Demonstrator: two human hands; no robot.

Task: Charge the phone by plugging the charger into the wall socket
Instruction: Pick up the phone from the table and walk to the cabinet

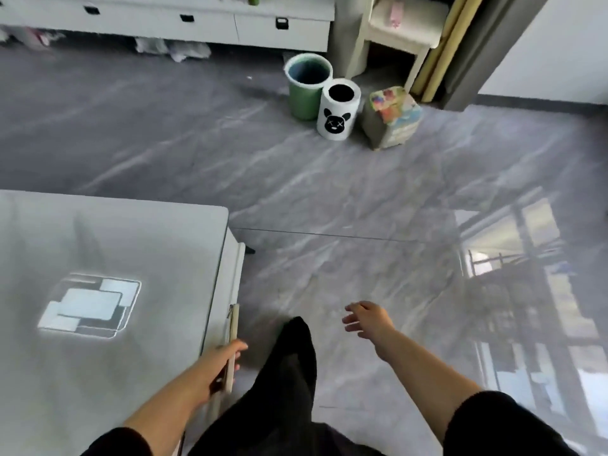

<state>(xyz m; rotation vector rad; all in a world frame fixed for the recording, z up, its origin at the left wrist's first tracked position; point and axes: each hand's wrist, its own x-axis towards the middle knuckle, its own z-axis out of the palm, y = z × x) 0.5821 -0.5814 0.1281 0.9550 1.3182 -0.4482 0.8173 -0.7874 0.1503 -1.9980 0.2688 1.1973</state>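
Grey marble-patterned floor tiles (329,179) fill most of the view, glossy enough to carry a window reflection at the right. The left hand (217,370) is closed around a thin, pale phone (233,350) seen edge-on, so its screen and ports cannot be made out; it is held just beside the corner of a grey-white table (115,241), whose top shows a bright reflected patch. The right hand (367,319) hangs empty over the floor, fingers spread and slightly blurred, well apart from the left. Between the two arms a leg in black trousers (289,373) reaches forward, the foot hidden by the fabric. Both sleeves are black and cut off by the bottom edge.

Farther back stand a green bin (307,87) and, touching it, a white bin with a black bear face (339,110); just beside that sits a colourful padded stool (391,116). A white drawer unit (197,21) runs along the top, cropped, with blurred clutter beneath it. Curtains (467,44) hang at the upper right.
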